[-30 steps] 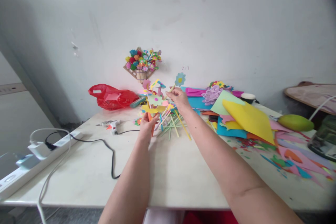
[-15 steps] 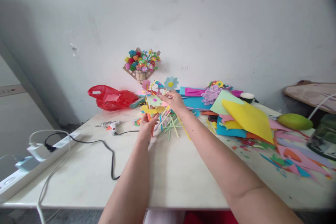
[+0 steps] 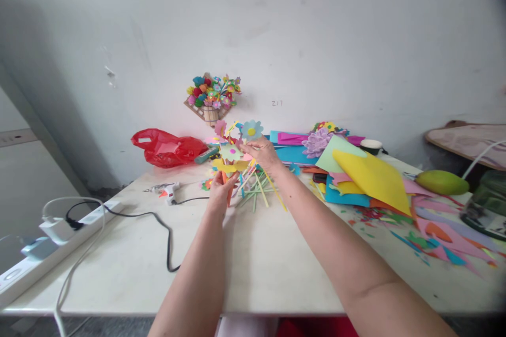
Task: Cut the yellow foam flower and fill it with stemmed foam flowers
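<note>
My left hand (image 3: 221, 187) is closed around the orange lower part of a bunch of craft flowers, holding it upright over the table. In the bunch are a pale green flower (image 3: 232, 151) with a pink centre, a yellow flower (image 3: 229, 165) below it and a pink flower (image 3: 220, 128) at the back. A light blue flower (image 3: 252, 130) with a yellow centre stands highest on the right. My right hand (image 3: 263, 152) reaches in from the right, its thumb and fingers pinched on a flower at the bunch's edge; its fingertips partly cover that piece. Thin green and yellow stems (image 3: 259, 192) lie just behind.
A white glue gun (image 3: 171, 193) with a black cord lies left, near a power strip (image 3: 95, 214). A red plastic bag (image 3: 166, 147) sits behind. Coloured foam sheets (image 3: 367, 174) and scraps cover the right side. A flower basket (image 3: 211, 100) hangs on the wall.
The light blue flower has shifted slightly left and down, covering more of the blue piece behind it. Both hands stay nearly in place at the bunch.
</note>
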Demonstrator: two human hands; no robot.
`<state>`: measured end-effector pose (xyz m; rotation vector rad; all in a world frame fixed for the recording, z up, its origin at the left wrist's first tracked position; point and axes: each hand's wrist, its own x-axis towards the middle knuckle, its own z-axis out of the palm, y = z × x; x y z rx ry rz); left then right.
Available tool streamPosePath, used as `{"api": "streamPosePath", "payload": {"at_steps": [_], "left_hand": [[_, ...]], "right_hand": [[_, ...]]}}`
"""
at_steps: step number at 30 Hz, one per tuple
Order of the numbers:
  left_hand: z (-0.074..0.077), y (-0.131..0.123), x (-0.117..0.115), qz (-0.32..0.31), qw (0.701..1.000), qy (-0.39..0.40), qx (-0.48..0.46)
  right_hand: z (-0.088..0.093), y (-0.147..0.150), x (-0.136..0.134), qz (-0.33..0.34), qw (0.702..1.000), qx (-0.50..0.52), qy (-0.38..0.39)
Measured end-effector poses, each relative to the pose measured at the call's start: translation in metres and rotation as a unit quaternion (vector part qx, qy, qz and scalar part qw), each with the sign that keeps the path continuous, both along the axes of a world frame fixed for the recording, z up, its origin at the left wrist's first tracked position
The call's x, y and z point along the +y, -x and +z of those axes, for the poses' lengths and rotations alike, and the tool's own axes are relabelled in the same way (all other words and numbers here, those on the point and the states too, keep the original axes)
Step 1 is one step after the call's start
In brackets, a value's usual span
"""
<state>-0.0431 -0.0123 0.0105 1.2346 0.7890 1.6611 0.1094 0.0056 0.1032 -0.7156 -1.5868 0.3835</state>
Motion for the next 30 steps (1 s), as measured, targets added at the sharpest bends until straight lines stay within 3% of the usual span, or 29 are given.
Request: {"api": "streamPosePath", "payload": {"at_steps": [9,13,17,27,30], "left_hand": [[0.0013,-0.0017,-0.0018,-0.003,1.000,0.001,0.002],[0.0001,-0.0013,-0.0005,-0.006,1.000,-0.001,-0.002],[0.0000,-0.0009,-0.0010,-0.007,1.000,0.002,0.008],[-0.0014,-0.0005,-0.0001,-0.012,1.000,-0.003,-0.001],[-0.0009,-0.0007,-0.0009,-0.009,1.000,-0.001,-0.001]], "right_hand": [[-0.0008,0.0041,-0.0011,0.065,0.995,0.079,0.011],[0.0010,0.0015,-0.0013,0.043,0.998,0.034,-0.013],[-0.0002,-0.0004,0.0011,0.031,0.996,0.060,-0.056],[-0.0010,0.0038,-0.0056,0.048,0.996,0.069,-0.003],[-0.0014,0.0018,-0.0049,0.023,0.998,0.058,-0.020]]}}
